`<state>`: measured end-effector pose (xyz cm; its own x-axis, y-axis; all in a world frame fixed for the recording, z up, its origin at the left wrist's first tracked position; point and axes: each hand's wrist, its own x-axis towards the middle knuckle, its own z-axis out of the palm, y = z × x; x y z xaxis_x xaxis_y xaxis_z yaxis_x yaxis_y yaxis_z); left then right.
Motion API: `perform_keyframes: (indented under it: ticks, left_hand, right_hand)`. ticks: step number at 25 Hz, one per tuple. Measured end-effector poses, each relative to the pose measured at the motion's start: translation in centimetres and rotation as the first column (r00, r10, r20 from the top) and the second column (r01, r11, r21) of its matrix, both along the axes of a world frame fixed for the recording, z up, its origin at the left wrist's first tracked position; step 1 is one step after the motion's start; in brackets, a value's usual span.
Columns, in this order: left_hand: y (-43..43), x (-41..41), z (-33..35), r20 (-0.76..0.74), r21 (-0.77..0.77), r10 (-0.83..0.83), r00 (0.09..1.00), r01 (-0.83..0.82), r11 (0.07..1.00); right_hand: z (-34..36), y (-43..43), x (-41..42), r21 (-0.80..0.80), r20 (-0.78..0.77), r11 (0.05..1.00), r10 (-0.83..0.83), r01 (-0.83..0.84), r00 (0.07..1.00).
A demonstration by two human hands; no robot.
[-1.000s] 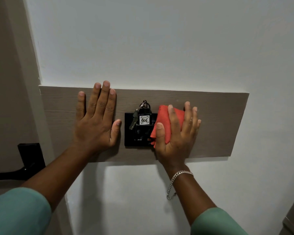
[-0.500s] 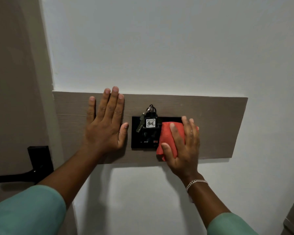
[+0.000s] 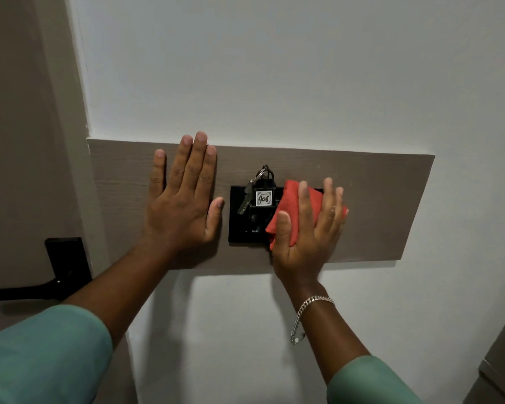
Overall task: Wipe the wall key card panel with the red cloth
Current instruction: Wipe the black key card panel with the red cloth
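A black key card panel (image 3: 241, 225) is set in a grey-brown wooden board (image 3: 391, 205) on the white wall. A key fob tagged 406 (image 3: 264, 198) with keys sits in its slot. My right hand (image 3: 309, 228) presses a folded red cloth (image 3: 287, 211) flat against the panel's right half, which it hides. My left hand (image 3: 184, 199) lies flat and empty on the board just left of the panel, fingers spread.
A black door handle (image 3: 62, 269) sticks out at the lower left on the beige door. The white wall (image 3: 274, 68) fills the space above and below the board. A grey cabinet edge (image 3: 502, 365) shows at the bottom right.
My right hand slid the red cloth down over the panel, then back up and slightly right. My left hand stayed flat on the board. The view shifted a little.
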<state>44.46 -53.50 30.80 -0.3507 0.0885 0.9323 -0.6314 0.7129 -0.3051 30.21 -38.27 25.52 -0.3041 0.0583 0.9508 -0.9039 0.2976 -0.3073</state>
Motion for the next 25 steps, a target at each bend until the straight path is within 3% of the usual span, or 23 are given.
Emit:
perform_keyframes:
  ticks: [2, 6, 7, 10, 11, 15, 18, 25]
  left_hand:
    - [-0.1, -0.1, -0.1, -0.002, -0.007, 0.009, 1.0, -0.009, 1.0]
    - [-0.2, -0.1, -0.2, -0.012, -0.011, 0.002, 1.0, -0.002, 1.0]
    - [-0.1, -0.1, -0.2, -0.015, -0.009, -0.005, 1.0, 0.005, 1.0]
    - [0.0, -0.1, -0.2, -0.018, 0.0, -0.022, 1.0, 0.022, 1.0]
    - [0.0, -0.1, -0.2, -0.022, -0.007, -0.015, 1.0, 0.015, 1.0]
    - [0.0, 0.0, -0.1, -0.022, -0.001, -0.02, 1.0, 0.02, 1.0]
    - [0.0, -0.1, -0.1, -0.018, 0.0, -0.013, 1.0, 0.013, 1.0]
    - [0.0, 0.0, -0.1, -0.018, -0.004, 0.006, 1.0, -0.007, 1.0]
  right_hand:
    - [-1.3, 0.9, -0.6, 0.087, -0.119, 0.995, 0.051, -0.041, 0.992]
    - [1.5, -0.7, 0.9, -0.258, 0.246, 0.964, 0.136, -0.07, 0.96]
    - [1.8, -0.9, 1.2, -0.237, 0.231, 0.97, 0.114, -0.058, 0.966]
    - [-1.0, 1.0, -0.8, 0.074, -0.073, 0.997, 0.032, -0.027, 0.997]
    - [-1.4, 1.7, -1.4, 0.099, -0.082, 0.993, 0.066, -0.058, 0.994]
    - [-0.2, 0.0, 0.0, -0.107, 0.147, 0.993, 0.074, -0.058, 0.986]
    - [-2.0, 0.1, 0.0, 0.027, -0.012, 0.998, 0.055, -0.055, 0.998]
    - [-5.3, 1.6, -0.5, 0.104, 0.016, 0.99, 0.097, -0.098, 0.995]
